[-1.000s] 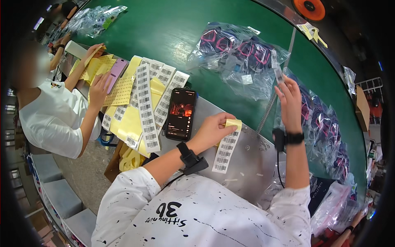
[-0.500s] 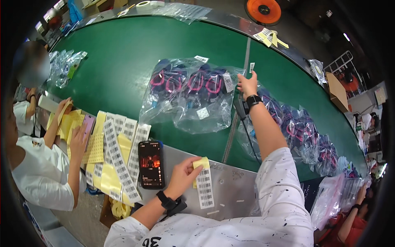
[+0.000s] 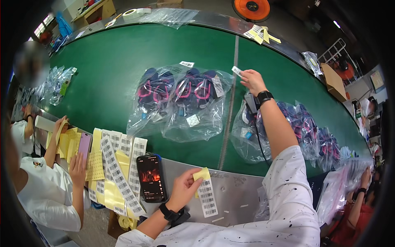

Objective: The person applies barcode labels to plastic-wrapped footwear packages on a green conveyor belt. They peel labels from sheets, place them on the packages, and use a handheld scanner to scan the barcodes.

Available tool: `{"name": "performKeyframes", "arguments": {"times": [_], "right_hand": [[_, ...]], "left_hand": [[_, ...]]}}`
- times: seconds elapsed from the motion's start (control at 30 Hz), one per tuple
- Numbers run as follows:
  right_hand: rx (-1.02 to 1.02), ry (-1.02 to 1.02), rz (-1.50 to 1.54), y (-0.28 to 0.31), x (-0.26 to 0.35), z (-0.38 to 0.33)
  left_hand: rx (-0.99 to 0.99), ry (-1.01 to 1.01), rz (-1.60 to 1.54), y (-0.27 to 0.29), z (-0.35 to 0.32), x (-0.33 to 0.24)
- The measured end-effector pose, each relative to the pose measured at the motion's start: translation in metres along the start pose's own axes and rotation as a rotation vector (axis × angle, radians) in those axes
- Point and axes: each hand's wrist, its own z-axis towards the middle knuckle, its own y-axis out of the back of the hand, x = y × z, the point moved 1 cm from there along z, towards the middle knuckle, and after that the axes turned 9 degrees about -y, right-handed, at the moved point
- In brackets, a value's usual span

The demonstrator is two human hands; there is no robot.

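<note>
My left hand point(image 3: 184, 188) pinches a strip of white barcode stickers on yellow backing point(image 3: 205, 194) over the grey metal ledge point(image 3: 236, 193). My right hand point(image 3: 252, 80) is stretched far out over the green conveyor belt point(image 3: 123, 61). Between its fingertips is a single small white sticker point(image 3: 236, 71). Just left of that hand lie two clear bags of dark sandals with pink straps point(image 3: 181, 99). Another clear bag point(image 3: 249, 127) lies under my right forearm.
A black phone point(image 3: 151, 177) with a lit screen lies on the ledge beside several sticker strips and yellow sheets point(image 3: 115, 164). A person in white point(image 3: 45, 189) sits at my left handling stickers. More bagged sandals point(image 3: 317, 136) lie to the right.
My right hand has reached farther across the belt with the small sticker. The view has shifted, and the bagged sandals sit nearer the middle. My left hand still holds the strip.
</note>
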Motion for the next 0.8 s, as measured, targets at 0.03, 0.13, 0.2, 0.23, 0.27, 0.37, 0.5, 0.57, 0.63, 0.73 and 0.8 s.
{"name": "performKeyframes", "arguments": {"times": [0.03,0.13,0.2,0.23,0.27,0.37,0.5,0.57,0.63,0.73,0.8], "right_hand": [[0.022,-0.027,-0.011,-0.007,-0.002,0.007],[0.060,-0.101,-0.017,-0.027,-0.005,0.015],[0.052,-0.141,-0.005,-0.036,-0.008,0.018],[0.030,-0.115,-0.038,-0.039,-0.013,0.021],[-0.009,-0.080,-0.103,-0.041,-0.016,0.025],[-0.133,0.051,-0.307,-0.047,-0.020,0.032],[-0.256,0.303,-0.816,-0.038,-0.004,0.030],[-0.335,0.425,-0.795,-0.027,0.011,0.017],[-0.223,0.368,-0.556,-0.031,0.039,-0.031],[-0.129,0.416,-0.424,0.038,0.030,-0.078],[-0.239,0.523,-0.494,0.095,-0.011,-0.112]], "left_hand": [[-0.002,-0.008,0.004,0.000,0.001,0.001],[-0.005,-0.007,0.007,-0.001,0.001,-0.001],[-0.005,-0.004,0.003,-0.001,0.000,-0.004],[-0.006,-0.001,0.003,-0.001,-0.001,-0.004],[-0.004,-0.001,-0.001,-0.001,-0.001,-0.003],[0.003,0.007,-0.016,-0.001,-0.004,0.001],[0.042,0.037,-0.022,-0.002,0.002,-0.001],[0.040,0.018,-0.026,-0.001,0.001,0.001],[0.019,0.028,0.012,0.005,-0.001,0.004],[0.006,-0.007,0.006,0.008,-0.003,0.006],[-0.004,-0.017,-0.089,0.003,0.001,-0.002]]}}
